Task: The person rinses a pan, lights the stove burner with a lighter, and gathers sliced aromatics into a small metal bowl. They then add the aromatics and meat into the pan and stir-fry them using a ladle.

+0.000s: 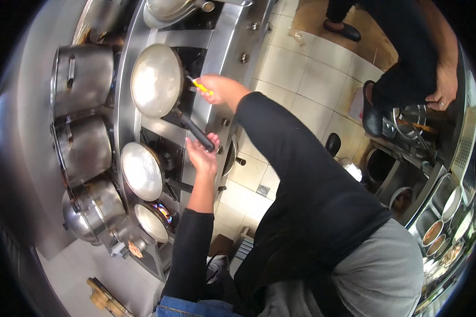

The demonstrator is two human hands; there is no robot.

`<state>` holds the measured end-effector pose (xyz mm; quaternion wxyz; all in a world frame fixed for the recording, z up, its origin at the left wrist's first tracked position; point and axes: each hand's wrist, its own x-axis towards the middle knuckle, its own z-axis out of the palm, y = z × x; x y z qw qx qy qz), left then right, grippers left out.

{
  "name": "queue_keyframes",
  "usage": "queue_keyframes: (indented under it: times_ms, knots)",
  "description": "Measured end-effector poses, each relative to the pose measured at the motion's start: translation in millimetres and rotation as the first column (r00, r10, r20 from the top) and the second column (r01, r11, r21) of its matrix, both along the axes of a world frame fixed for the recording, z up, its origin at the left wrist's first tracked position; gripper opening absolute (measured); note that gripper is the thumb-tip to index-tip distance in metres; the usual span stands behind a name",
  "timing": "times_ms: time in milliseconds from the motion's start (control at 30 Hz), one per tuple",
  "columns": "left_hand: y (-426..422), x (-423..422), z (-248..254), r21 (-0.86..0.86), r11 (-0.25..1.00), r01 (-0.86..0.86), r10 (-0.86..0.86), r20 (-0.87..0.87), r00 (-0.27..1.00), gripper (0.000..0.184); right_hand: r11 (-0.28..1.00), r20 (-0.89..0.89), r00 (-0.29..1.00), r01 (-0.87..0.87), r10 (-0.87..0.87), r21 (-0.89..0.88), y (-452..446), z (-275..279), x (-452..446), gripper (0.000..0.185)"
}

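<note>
My left hand (203, 153), palm up, is around the black handle (195, 131) of a frying pan (156, 81) at the upper left. This pan is tilted, with its pale inner face in view. My right hand (217, 89) grips a thin yellow lighter-like tool (202, 87); its metal tip is beside the pan's rim, over the burner area. A second frying pan (142, 171) rests on the stove below the first. Beyond it is a smaller pan (151, 223) beside a lit burner (163, 212).
Steel pots (84, 79) line the back of the stove at the left. Knobs (244, 58) run along its front edge. Another person's hand (445, 90) and dark shoes (342, 30) are at the upper right. Food containers (432, 233) stand on the counter at the right.
</note>
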<state>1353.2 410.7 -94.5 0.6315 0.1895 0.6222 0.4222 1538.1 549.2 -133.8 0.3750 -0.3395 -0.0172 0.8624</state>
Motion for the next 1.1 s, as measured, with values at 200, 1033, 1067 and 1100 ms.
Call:
queue_keyframes:
  times_ms: [200,1033,1067,1100]
  knots:
    - [-30.5,-10.2,-140.9,-0.311,0.947,-0.077,0.061,-0.061,0.996,0.044,0.895,0.602,0.798,-0.259,-0.014,0.364,-79.2,38.3,44.9,0.027]
    - [-147.3,-69.8,-86.3,-0.643,0.574,0.508,-0.439,0.282,0.853,0.054,0.999,0.099,0.995,-0.038,0.034,0.032,-36.0,58.3,41.6,0.025]
    - [-161.3,-88.8,-81.0,-0.66,0.567,0.493,-0.44,0.263,0.859,0.053,0.999,0.093,0.995,-0.03,0.028,0.022,-47.6,62.3,49.6,0.025]
    - [-167.3,-98.2,-65.0,-0.691,0.547,0.473,-0.466,0.218,0.858,0.052,0.995,0.163,0.986,-0.045,0.03,0.092,-67.8,67.1,64.5,0.025]
